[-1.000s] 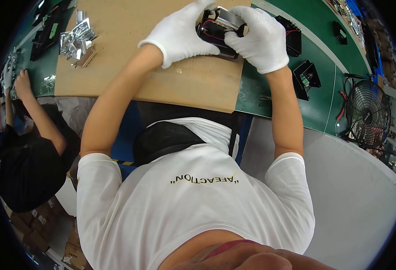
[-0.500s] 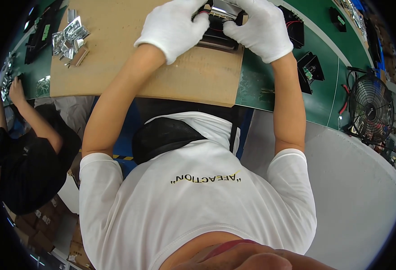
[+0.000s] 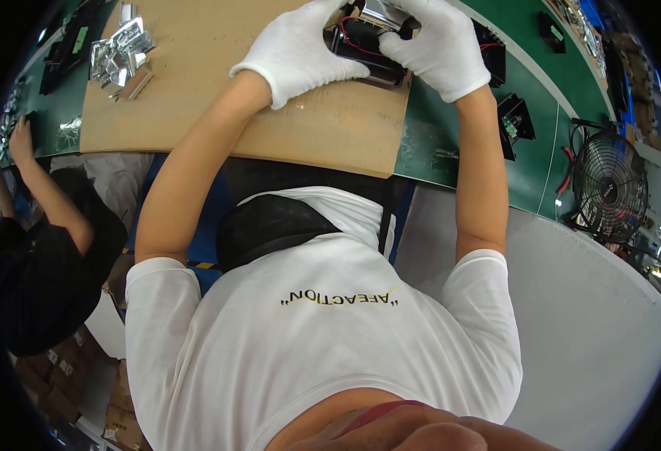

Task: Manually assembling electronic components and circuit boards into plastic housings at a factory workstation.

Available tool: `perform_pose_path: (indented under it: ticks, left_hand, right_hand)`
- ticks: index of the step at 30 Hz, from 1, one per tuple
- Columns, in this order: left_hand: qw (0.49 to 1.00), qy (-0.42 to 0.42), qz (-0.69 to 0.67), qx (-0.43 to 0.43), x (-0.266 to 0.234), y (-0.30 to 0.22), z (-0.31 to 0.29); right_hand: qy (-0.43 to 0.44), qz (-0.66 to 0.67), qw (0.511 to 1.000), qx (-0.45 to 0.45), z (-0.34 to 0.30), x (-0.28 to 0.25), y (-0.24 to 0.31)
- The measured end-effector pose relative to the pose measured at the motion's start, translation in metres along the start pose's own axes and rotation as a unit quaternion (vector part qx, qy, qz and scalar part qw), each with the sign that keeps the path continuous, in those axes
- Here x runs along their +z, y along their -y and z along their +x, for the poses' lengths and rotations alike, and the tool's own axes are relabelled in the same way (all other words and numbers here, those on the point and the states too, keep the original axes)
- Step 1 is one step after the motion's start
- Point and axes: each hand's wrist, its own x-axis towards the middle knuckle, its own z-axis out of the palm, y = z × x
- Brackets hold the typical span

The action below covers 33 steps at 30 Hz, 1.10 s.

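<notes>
Both my hands wear white gloves and work at the top of the view. My left hand (image 3: 297, 52) presses on the left side of a black boxy device (image 3: 368, 56) with red wires that lies on a brown cardboard sheet (image 3: 218, 98). My right hand (image 3: 439, 49) grips the device's right side, where a silvery metal piece (image 3: 379, 10) sits between the fingertips of both hands. Much of the device is hidden under the gloves.
A pile of silvery metal parts (image 3: 120, 52) lies at the cardboard's far left. Black modules (image 3: 514, 124) rest on the green bench (image 3: 541, 161) to the right, beside a black wire-guard fan (image 3: 608, 188). Another person in black (image 3: 41, 248) works at the left.
Both hands and the device have slid upward in the view, now nearer the top edge. The grip on the device looks the same.
</notes>
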Motion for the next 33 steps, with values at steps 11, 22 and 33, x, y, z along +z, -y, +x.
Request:
perform_pose_path:
  ticks: [11, 22, 33]
  left_hand:
    - [0.999, -0.027, 0.013, 0.013, 0.006, 0.003, 0.001]
    - [0.999, -0.01, 0.043, 0.017, 0.003, 0.002, 0.0]
    - [0.998, -0.017, 0.05, 0.019, 0.002, 0.0, -0.002]
  right_hand:
    - [0.088, -0.028, 0.993, 0.074, 0.007, -0.002, -0.007]
    - [0.131, -0.068, 0.989, 0.029, 0.021, -0.008, -0.024]
    - [0.166, 0.004, 0.985, -0.042, 0.027, -0.007, -0.026]
